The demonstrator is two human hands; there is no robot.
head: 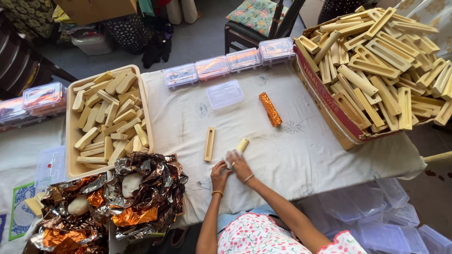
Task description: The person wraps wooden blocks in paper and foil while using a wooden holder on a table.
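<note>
Near the front edge of the white cloth-covered tabletop (292, 155), both hands work together on a pale cream cylindrical stick (242, 145). The right hand (240, 165) has its fingers curled closed over the stick's lower end, where a bit of clear wrapping shows, and the left hand (219, 171) rests just beside it with fingers bent down on the cloth; whether they grip anything cannot be told. A light wooden rectangular mould (209, 144) lies just left of the hands, and an orange foil-wrapped stick (270, 109) lies toward the middle. A clear plastic lidded box (225, 93) sits nearer the far edge. At the left edge stands a beige tray of cream sticks (70, 141), at the right a cardboard box of wooden moulds (325, 101).
</note>
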